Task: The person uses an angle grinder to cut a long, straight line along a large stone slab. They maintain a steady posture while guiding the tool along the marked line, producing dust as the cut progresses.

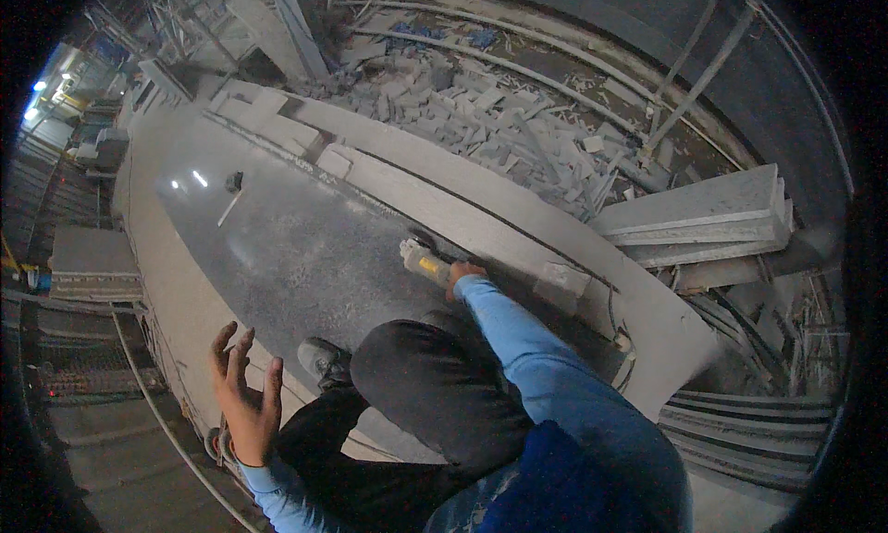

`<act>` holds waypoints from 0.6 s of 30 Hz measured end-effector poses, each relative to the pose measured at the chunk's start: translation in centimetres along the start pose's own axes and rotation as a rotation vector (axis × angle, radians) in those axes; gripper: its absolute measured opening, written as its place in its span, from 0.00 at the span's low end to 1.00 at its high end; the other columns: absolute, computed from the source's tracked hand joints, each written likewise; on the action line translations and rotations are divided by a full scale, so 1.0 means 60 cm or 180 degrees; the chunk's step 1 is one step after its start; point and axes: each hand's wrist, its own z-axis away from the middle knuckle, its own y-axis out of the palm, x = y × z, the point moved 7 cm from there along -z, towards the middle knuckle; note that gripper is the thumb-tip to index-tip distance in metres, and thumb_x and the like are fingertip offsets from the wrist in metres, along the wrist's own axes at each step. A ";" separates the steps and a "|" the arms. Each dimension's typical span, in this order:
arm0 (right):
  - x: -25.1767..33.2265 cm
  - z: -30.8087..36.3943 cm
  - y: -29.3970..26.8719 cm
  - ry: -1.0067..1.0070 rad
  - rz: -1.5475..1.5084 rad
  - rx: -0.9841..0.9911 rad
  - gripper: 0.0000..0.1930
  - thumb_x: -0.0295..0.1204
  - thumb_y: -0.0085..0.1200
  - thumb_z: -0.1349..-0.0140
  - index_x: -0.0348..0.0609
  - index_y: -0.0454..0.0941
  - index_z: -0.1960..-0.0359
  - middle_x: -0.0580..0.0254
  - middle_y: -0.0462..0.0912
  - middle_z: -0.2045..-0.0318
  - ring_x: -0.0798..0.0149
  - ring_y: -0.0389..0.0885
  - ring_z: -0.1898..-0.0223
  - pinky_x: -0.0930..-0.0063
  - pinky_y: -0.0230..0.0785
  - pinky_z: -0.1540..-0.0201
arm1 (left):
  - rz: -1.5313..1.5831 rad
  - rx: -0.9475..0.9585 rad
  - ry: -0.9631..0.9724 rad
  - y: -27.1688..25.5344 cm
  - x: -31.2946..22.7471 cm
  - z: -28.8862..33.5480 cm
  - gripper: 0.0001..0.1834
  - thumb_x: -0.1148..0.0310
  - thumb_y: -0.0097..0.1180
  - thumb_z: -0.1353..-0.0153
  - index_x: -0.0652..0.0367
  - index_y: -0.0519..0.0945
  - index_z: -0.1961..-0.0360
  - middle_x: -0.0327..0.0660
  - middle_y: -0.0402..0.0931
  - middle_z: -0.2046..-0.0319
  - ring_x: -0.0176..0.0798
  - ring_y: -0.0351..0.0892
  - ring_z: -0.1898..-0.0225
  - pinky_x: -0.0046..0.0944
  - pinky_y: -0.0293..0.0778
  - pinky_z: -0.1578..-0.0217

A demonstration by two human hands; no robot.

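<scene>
My right hand (pixel 465 276) is wrapped round the rear of an angle grinder (pixel 426 263) with a yellow label and a pale metal head. The grinder rests at the far edge of a dark, dusty stone slab (pixel 305 246); its dark disc is partly hidden. My left hand (pixel 248 394) is raised at the lower left, fingers spread, with nothing in it. On the slab's far left lie a small dark block (pixel 235 181) and a thin pale stick (pixel 228 208). My bent knees and a dusty shoe (pixel 324 359) are over the slab's near side.
Pale stone strips (pixel 444 209) run along the slab's far side. Beyond lies a heap of broken stone (pixel 481 117). Stacked slabs (pixel 694 219) stand at the right, beside several long dark bars (pixel 749 431). A power cord (pixel 610 302) runs near the slab's right end.
</scene>
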 end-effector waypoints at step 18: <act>-0.222 -0.085 0.156 0.0570 -0.0144 -0.0985 0.13 0.28 0.42 0.43 0.40 0.71 0.57 0.46 0.77 0.56 0.46 0.76 0.55 0.53 0.70 0.55 | 0.0571 -0.0431 -0.0348 -0.021 0.038 -0.012 0.19 0.71 0.55 0.45 0.59 0.72 0.51 0.45 0.64 0.45 0.45 0.69 0.50 0.41 0.67 0.55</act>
